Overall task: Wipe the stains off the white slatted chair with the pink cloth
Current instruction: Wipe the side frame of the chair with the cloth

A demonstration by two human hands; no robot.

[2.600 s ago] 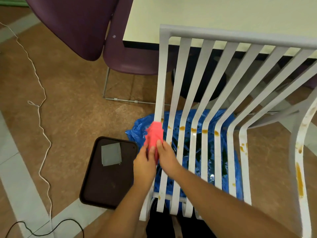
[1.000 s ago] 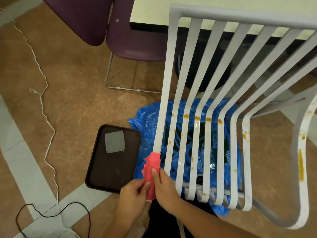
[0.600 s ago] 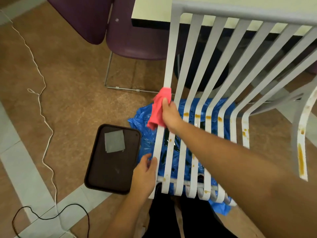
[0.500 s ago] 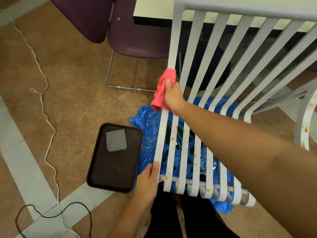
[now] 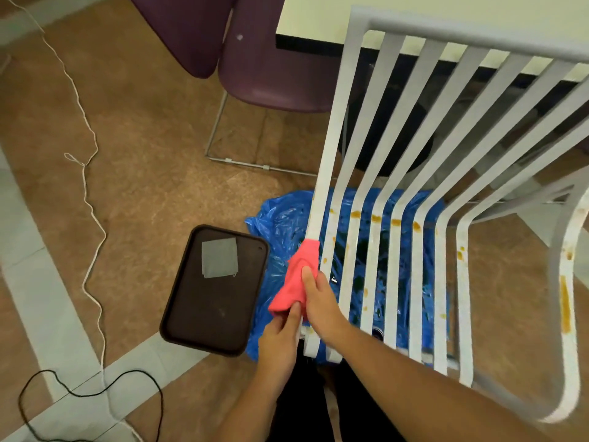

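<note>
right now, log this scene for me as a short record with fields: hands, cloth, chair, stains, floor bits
right grip: holds the pink cloth wrapped on the leftmost slat
left grip: at that slat's lower end, touching the cloth's bottom edge; pinch unclear
white slatted chair: stands over a blue plastic sheet
stains: orange-brown spots across the slats, long streak on the right armrest
floor: dark tray carrying a grey square, left of the sheet

I'm seeing smooth, matt white slats on the white slatted chair, a soft fabric pink cloth, a glossy crinkled blue plastic sheet and a matt brown tray.
</note>
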